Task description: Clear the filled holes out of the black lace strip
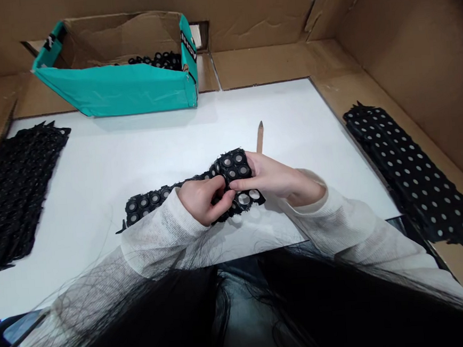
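A black rubber sheet (155, 197) with rows of round rings and pale centres lies across the white board in front of me. Its right end is bent up and folded over. My right hand (269, 175) grips that raised end, thumb on the near face and fingers behind it. Close by, my left hand (207, 198) pinches at the sheet near the fold, its fingertips partly hiding what they hold. Just behind my right hand, a pointed wooden stick (260, 136) with a dark tip lies on the board.
A teal-sided cardboard box (128, 89) holding black ringed pieces (158, 60) stands at the back left. Stacked black sheets (16, 190) lie at left. Another black sheet with pale dots (411, 170) rests on cardboard at right. Cardboard walls (259, 11) enclose the white board (290, 110).
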`<move>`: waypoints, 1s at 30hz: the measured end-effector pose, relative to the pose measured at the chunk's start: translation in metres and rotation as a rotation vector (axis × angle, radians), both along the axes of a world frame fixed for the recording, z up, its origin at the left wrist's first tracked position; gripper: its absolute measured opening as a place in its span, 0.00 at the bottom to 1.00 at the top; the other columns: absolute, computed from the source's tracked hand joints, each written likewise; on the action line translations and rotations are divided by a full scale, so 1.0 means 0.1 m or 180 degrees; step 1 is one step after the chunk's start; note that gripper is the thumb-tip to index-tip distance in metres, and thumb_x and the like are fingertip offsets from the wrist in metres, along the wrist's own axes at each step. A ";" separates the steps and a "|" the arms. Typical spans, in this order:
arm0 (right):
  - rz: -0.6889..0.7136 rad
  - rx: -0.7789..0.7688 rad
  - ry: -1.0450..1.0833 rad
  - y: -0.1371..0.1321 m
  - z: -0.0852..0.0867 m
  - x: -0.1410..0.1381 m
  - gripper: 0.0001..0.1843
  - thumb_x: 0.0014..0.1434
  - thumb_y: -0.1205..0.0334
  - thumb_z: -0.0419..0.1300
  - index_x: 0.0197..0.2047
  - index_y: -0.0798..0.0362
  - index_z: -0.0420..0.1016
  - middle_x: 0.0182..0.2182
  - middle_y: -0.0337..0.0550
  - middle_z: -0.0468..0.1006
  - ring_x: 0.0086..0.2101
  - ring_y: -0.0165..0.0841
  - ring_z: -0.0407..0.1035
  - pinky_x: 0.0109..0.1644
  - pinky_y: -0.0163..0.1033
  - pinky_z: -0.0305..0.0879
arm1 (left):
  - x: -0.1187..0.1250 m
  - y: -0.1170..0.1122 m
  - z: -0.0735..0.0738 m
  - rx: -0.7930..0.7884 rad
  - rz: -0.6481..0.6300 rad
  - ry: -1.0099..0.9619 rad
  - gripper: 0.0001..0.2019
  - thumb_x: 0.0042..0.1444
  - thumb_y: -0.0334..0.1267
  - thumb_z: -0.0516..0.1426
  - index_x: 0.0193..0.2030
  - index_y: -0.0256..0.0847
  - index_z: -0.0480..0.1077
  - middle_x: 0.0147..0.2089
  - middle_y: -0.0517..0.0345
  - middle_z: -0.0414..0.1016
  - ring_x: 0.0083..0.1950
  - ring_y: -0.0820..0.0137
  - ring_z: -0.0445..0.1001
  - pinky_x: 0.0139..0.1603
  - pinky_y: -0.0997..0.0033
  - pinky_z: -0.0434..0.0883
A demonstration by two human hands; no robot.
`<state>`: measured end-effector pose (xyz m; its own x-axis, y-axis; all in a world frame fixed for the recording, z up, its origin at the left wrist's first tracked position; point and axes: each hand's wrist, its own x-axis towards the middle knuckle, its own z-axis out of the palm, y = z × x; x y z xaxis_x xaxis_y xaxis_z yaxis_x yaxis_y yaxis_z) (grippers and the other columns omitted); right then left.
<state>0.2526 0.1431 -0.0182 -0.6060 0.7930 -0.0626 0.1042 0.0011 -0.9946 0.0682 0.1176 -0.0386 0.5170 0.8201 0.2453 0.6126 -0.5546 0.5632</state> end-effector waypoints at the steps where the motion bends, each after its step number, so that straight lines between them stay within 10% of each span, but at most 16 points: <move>1: -0.0016 -0.0020 0.0016 0.00 -0.01 -0.01 0.13 0.48 0.67 0.61 0.36 0.56 0.62 0.31 0.37 0.67 0.31 0.26 0.62 0.33 0.33 0.63 | 0.01 0.00 0.01 -0.0111 -0.0002 -0.0081 0.11 0.56 0.42 0.50 0.25 0.40 0.60 0.16 0.66 0.55 0.18 0.77 0.53 0.21 0.75 0.52; 10: 0.0060 -0.0490 0.0302 0.02 -0.01 -0.01 0.11 0.53 0.60 0.60 0.32 0.55 0.60 0.21 0.33 0.64 0.23 0.23 0.61 0.24 0.30 0.58 | -0.01 0.05 0.03 -0.0198 0.0771 -0.0774 0.08 0.55 0.32 0.48 0.29 0.39 0.66 0.16 0.66 0.55 0.18 0.77 0.54 0.22 0.74 0.54; 17: -0.0426 -0.0705 0.0177 0.07 -0.10 -0.01 0.10 0.51 0.70 0.60 0.30 0.54 0.60 0.24 0.35 0.66 0.22 0.23 0.61 0.23 0.30 0.60 | -0.12 0.30 0.00 -0.0609 0.1520 -0.3354 0.11 0.54 0.35 0.49 0.21 0.41 0.59 0.14 0.64 0.50 0.14 0.78 0.49 0.14 0.75 0.45; 23: -0.0004 -0.0702 0.0389 0.08 -0.09 0.02 0.15 0.48 0.65 0.64 0.35 0.55 0.60 0.28 0.37 0.70 0.24 0.25 0.65 0.26 0.33 0.65 | -0.05 0.30 0.07 -0.2326 0.1021 -0.3300 0.22 0.55 0.49 0.51 0.16 0.40 0.50 0.13 0.66 0.46 0.11 0.82 0.45 0.12 0.78 0.41; 30: -0.0239 -0.0346 -0.0181 0.04 -0.05 0.05 0.24 0.46 0.67 0.65 0.39 0.51 0.54 0.24 0.35 0.69 0.22 0.29 0.68 0.21 0.35 0.67 | -0.04 0.25 0.01 -0.2176 0.0646 -0.2446 0.11 0.55 0.45 0.53 0.31 0.38 0.66 0.15 0.66 0.57 0.13 0.81 0.49 0.12 0.79 0.46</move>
